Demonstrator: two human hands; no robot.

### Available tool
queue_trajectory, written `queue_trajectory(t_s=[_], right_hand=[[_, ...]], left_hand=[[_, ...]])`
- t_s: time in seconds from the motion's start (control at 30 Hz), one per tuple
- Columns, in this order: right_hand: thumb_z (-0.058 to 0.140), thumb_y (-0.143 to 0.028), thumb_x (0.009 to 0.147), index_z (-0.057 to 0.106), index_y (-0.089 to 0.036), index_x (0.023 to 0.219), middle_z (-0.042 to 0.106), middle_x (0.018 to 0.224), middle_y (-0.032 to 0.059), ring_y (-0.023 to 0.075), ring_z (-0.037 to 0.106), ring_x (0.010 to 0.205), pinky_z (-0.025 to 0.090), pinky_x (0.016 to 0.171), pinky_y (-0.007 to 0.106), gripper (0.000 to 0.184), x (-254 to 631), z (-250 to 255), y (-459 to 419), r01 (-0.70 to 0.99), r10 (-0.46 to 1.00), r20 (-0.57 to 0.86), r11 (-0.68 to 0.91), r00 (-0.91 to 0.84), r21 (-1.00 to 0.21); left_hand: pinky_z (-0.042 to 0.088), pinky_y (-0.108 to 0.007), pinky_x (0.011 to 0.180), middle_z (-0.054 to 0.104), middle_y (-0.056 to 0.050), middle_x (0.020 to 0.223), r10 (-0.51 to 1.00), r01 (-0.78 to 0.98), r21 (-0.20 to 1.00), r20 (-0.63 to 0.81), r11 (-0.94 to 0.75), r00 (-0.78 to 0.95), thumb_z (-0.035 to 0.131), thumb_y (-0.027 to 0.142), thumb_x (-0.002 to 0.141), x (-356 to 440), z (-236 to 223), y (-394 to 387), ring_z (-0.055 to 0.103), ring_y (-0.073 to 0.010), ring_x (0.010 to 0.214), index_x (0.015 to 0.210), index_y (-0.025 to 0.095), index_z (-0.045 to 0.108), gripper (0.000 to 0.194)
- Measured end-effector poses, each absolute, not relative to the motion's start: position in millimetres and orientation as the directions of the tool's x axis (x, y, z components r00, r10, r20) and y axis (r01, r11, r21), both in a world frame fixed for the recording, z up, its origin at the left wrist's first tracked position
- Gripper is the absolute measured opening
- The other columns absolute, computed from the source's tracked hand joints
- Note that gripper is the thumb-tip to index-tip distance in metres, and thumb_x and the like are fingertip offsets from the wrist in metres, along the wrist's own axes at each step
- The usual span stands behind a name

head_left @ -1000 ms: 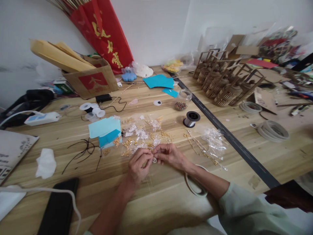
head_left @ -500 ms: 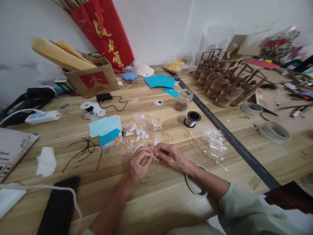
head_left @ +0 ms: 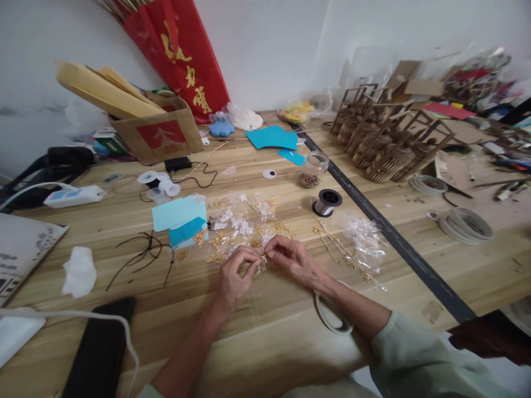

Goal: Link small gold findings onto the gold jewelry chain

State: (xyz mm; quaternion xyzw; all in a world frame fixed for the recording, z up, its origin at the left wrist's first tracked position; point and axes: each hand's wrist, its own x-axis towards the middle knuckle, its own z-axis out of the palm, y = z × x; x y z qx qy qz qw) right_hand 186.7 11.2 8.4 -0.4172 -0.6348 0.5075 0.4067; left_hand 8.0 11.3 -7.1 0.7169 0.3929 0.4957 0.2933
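Note:
My left hand (head_left: 237, 273) is closed in a pinch, thumb against forefinger, and a thin pale thread (head_left: 253, 305) trails down from near its fingertips. Just to the right, my right hand (head_left: 293, 260) pinches too; whatever sits in its fingertips is too small to make out. Only a small gap parts the two pinches. Around and behind my fingertips lie gold beads (head_left: 218, 240) and silver beads (head_left: 241, 226) on clear plastic bags. A spool of fine wire (head_left: 327, 203) stands beyond my right hand, and gold and silver chains (head_left: 346, 255) lie to its right.
Blue paper pieces (head_left: 186, 233) and black cords (head_left: 145, 251) lie to the left, with a phone (head_left: 99, 348) nearer me. A glass jar of beads (head_left: 309, 179) stands behind the spool. Small wooden lanterns (head_left: 384, 157) crowd the back right beyond a dark strip (head_left: 398, 249).
My right hand has shifted slightly up, and its fingertips have parted a little from the left ones. My left hand stays nearly in place.

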Motion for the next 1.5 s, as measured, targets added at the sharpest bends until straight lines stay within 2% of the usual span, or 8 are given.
queue_trajectory(t_s=[0.1,0.2,0.37,0.57,0.77,0.9,1.27,1.5], right_hand=[[0.059,-0.031,0.086,0.06,-0.016,0.08,0.06,0.082,0.0029,0.0134,0.052,0.072,0.041,0.06,0.023,0.016,187.3,8.5,13.8,0.117,0.96,0.129,0.162,-0.248,-0.98],[0.063,-0.037,0.082,0.059,-0.017,0.078,0.061,0.089,0.0044,0.0119,0.051,0.067,0.042,0.053,0.022,0.021,184.8,8.8,14.3,-0.012,0.971,0.059,0.058,-0.23,-0.998],[0.071,-0.041,0.075,0.058,-0.017,0.075,0.065,0.088,0.0043,0.012,0.058,0.068,0.047,0.051,0.02,0.027,179.6,7.2,13.6,-0.272,0.964,-0.064,-0.136,-0.257,-0.953],[0.077,-0.036,0.07,0.059,-0.016,0.073,0.068,0.087,0.0036,0.0125,0.065,0.07,0.05,0.053,0.019,0.027,180.2,1.0,17.3,-0.358,0.951,-0.145,-0.24,-0.272,-0.902],[0.077,-0.033,0.07,0.06,-0.016,0.074,0.07,0.086,0.0039,0.0127,0.067,0.07,0.051,0.054,0.019,0.025,180.4,-0.3,17.7,-0.373,0.942,-0.179,-0.281,-0.284,-0.884],[0.076,-0.033,0.072,0.06,-0.016,0.074,0.07,0.084,0.0032,0.0121,0.066,0.069,0.051,0.055,0.019,0.024,179.6,1.8,16.4,-0.348,0.943,-0.144,-0.249,-0.3,-0.904],[0.073,-0.036,0.076,0.06,-0.016,0.075,0.07,0.083,0.005,0.0124,0.065,0.069,0.05,0.056,0.021,0.024,178.8,5.8,14.5,-0.261,0.944,-0.077,-0.166,-0.32,-0.951],[0.075,-0.036,0.074,0.061,-0.015,0.073,0.07,0.079,0.0036,0.0107,0.064,0.063,0.05,0.056,0.021,0.025,179.6,3.7,15.4,-0.262,0.941,-0.106,-0.196,-0.321,-0.945]], left_hand=[[0.05,-0.027,0.068,0.066,-0.004,0.072,0.9,0.275,0.861,0.378,-0.429,0.219,0.063,0.019,0.079,7.7,-7.5,12.2,0.064,-0.0168,0.073,0.067,0.018,0.061,0.012],[0.049,-0.027,0.069,0.067,-0.004,0.073,0.949,0.253,0.925,0.232,-0.283,0.215,0.062,0.022,0.079,6.5,-7.3,13.1,0.062,-0.0167,0.073,0.069,0.017,0.062,0.011],[0.049,-0.026,0.067,0.067,-0.004,0.073,0.987,0.107,0.993,0.034,-0.051,0.157,0.068,0.024,0.073,3.3,-6.5,16.1,0.062,-0.0162,0.071,0.067,0.015,0.064,0.011],[0.05,-0.025,0.068,0.069,-0.003,0.072,0.991,-0.021,0.995,-0.096,0.098,0.094,0.075,0.024,0.066,1.0,-6.9,18.0,0.062,-0.0144,0.068,0.065,0.014,0.066,0.013],[0.049,-0.023,0.065,0.066,0.001,0.065,0.991,-0.079,0.994,-0.06,0.07,0.118,0.069,0.032,0.076,-0.5,-5.5,17.4,0.059,-0.0121,0.063,0.076,0.016,0.068,0.015],[0.05,-0.025,0.068,0.071,-0.004,0.079,0.977,0.018,0.997,-0.078,0.076,0.198,0.07,0.032,0.074,1.8,-6.1,16.1,0.063,-0.0156,0.072,0.083,0.015,0.072,0.019],[0.043,-0.024,0.062,0.067,-0.003,0.066,0.961,0.266,0.957,0.037,-0.112,0.274,0.06,0.032,0.081,1.8,-11.3,14.2,0.059,-0.0152,0.064,0.069,0.014,0.067,0.022],[0.043,-0.023,0.061,0.069,-0.004,0.07,0.944,0.302,0.944,0.026,-0.131,0.328,0.056,0.032,0.083,1.5,-8.2,14.6,0.061,-0.0158,0.064,0.075,0.014,0.068,0.023]])
